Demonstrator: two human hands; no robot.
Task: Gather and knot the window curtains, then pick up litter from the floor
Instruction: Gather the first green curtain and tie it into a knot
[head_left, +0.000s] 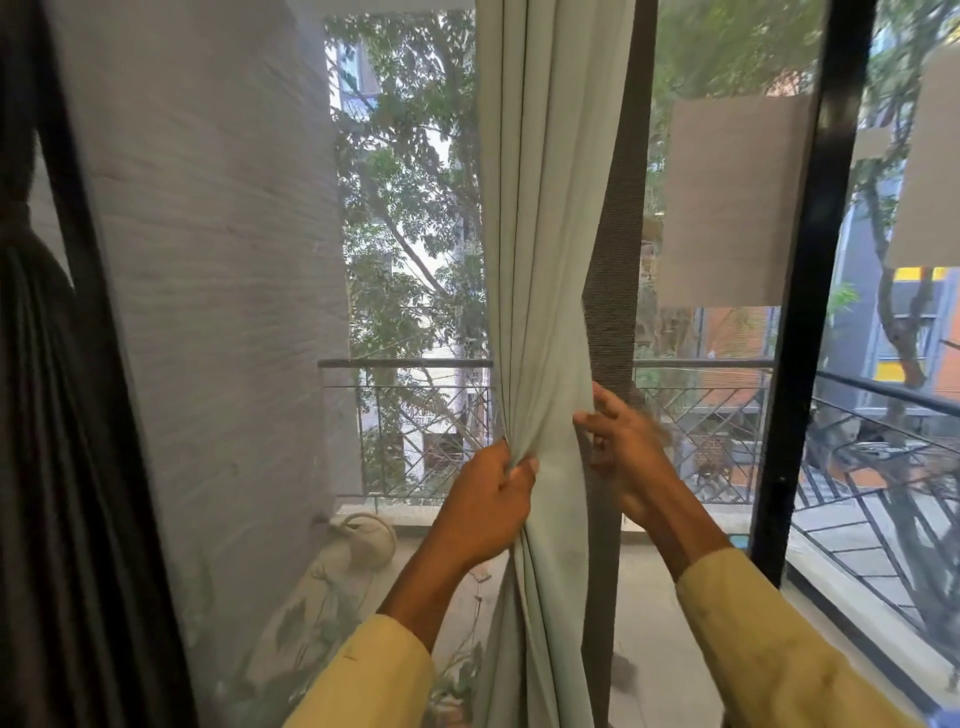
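A pale green curtain (540, 249) hangs in folds down the middle of the window. My left hand (493, 499) grips a bunch of its folds at railing height, fingers curled into the cloth. My right hand (623, 447) is at the curtain's right edge, fingers spread and blurred, touching the fabric beside a dark grey mesh strip (613, 260). A dark curtain (36, 415) hangs tied at the far left. No litter or floor inside the room is in view.
A black window frame post (810, 312) stands to the right. Behind the glass lie a balcony with a metal railing (415, 364), a watering can (363, 535) and a potted plant (457, 675). Paper sheets (727, 202) stick to the right pane.
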